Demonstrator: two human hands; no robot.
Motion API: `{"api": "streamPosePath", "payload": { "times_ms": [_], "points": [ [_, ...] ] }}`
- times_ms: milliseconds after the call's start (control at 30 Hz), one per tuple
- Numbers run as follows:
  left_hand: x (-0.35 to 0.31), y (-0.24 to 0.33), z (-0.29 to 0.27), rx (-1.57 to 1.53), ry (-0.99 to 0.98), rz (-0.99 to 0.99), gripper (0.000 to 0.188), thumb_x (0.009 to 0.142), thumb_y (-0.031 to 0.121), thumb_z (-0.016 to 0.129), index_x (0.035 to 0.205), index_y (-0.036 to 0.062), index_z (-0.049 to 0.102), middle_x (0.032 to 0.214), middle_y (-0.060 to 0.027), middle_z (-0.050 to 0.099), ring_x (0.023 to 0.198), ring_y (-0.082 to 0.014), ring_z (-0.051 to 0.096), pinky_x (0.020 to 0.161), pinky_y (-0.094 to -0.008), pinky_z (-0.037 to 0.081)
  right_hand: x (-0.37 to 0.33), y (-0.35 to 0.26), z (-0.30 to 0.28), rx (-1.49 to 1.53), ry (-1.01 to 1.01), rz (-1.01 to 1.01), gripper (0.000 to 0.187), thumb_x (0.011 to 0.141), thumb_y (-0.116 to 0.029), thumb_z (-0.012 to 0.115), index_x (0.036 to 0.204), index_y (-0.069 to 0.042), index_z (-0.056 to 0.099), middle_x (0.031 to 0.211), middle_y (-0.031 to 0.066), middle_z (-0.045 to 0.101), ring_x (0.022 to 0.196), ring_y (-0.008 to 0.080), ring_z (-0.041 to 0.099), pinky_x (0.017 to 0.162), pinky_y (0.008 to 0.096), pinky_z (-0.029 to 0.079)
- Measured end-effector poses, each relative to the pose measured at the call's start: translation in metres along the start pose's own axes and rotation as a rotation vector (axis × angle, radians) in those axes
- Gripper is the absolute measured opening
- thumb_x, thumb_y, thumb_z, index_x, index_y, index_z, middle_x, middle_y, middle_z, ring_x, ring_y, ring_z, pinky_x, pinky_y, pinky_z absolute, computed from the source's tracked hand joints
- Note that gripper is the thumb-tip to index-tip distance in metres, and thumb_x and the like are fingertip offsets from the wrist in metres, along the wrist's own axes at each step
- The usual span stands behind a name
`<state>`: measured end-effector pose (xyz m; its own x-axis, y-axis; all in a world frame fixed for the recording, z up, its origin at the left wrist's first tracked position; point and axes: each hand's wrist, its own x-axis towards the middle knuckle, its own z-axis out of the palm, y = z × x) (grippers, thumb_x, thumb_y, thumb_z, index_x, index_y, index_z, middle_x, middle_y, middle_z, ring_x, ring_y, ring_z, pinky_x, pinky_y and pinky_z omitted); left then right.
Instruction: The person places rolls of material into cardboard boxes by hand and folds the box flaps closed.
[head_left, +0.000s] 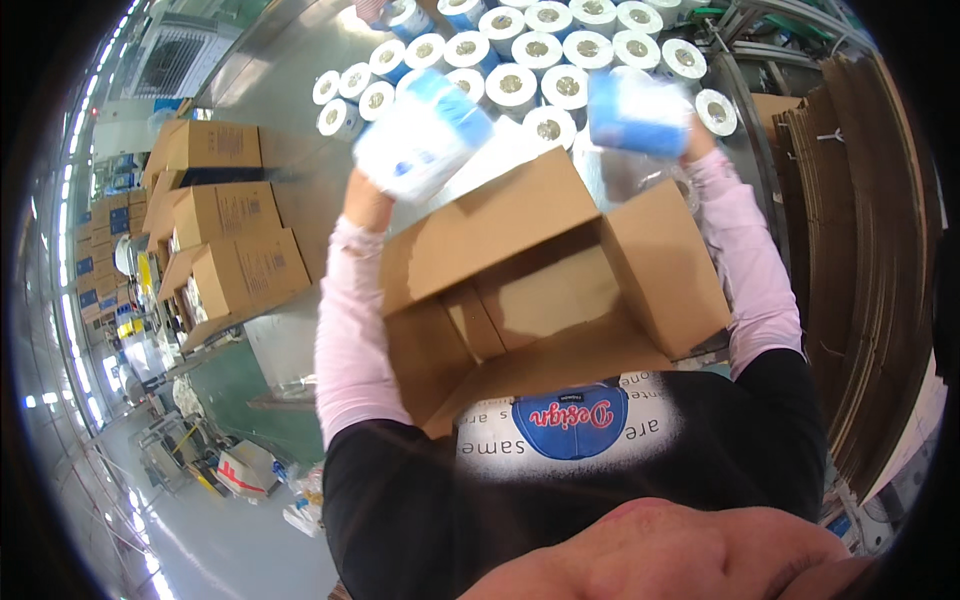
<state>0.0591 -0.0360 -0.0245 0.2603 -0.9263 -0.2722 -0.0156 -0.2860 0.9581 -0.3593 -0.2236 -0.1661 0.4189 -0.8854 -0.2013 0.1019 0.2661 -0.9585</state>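
My left hand [368, 203] grips a blue-and-white wrapped paper roll [420, 140], raised beyond the far left flap of an open cardboard box [490, 230]. Another wrapped paper roll [637, 115], blurred by motion, is in my right hand [697, 142], beyond the box's right flap. Most of my fingers are hidden behind the two rolls. The box stands right in front of my body with its flaps folded out, and its brown bottom shows inside. Beyond my hands, several upright rolls [537, 52] stand close together on a metal table, their cores facing up.
Filled cardboard boxes [235, 215] line the left side of the metal table [300, 130]. Flattened cardboard sheets [850, 240] stand stacked at my right, beside a metal frame [745, 110]. At the far edge, another person's hand [370, 12] is near the rolls.
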Motion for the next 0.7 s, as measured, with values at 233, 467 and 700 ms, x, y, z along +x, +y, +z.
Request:
{"api": "streamPosePath", "payload": {
  "times_ms": [233, 467, 700],
  "points": [
    [-0.162, 0.070, 0.004, 0.436, -0.465, 0.199, 0.035, 0.076, 0.017, 0.071, 0.110, 0.0076, 0.066, 0.100, -0.0094, 0.060, 0.092, -0.0216, 0.059, 0.082, -0.0318, 0.048, -0.122, -0.182, 0.090, -0.461, -0.890, -0.309, 0.034, 0.079, -0.020, 0.070, 0.109, -0.006, 0.061, 0.105, 0.0069, 0.061, 0.097, 0.0223, 0.060, 0.084, 0.0346, 0.049],
    [-0.175, -0.031, 0.106, 1.192, -0.557, 0.616, 0.024, 0.064, 0.024, 0.070, 0.078, 0.0060, 0.064, 0.091, -0.0180, 0.053, 0.092, -0.0371, 0.050, 0.082, -0.0450, 0.044, -0.212, -0.091, 0.180, -1.603, -0.853, -0.785, 0.016, 0.071, -0.016, 0.063, 0.085, -0.010, 0.070, 0.099, 0.0121, 0.057, 0.105, 0.0301, 0.051, 0.105, 0.0462, 0.031],
    [-0.142, -0.214, 0.153, 1.309, -0.586, 0.384, 0.033, 0.074, 0.021, 0.069, 0.105, 0.0085, 0.068, 0.113, -0.0188, 0.060, 0.114, -0.0411, 0.048, 0.094, -0.0470, 0.044, -0.211, -0.069, 0.179, -1.239, -0.719, -0.678, 0.027, 0.079, -0.015, 0.062, 0.105, -0.010, 0.067, 0.107, 0.0111, 0.066, 0.110, 0.0298, 0.058, 0.099, 0.0471, 0.040]
  ]
}}
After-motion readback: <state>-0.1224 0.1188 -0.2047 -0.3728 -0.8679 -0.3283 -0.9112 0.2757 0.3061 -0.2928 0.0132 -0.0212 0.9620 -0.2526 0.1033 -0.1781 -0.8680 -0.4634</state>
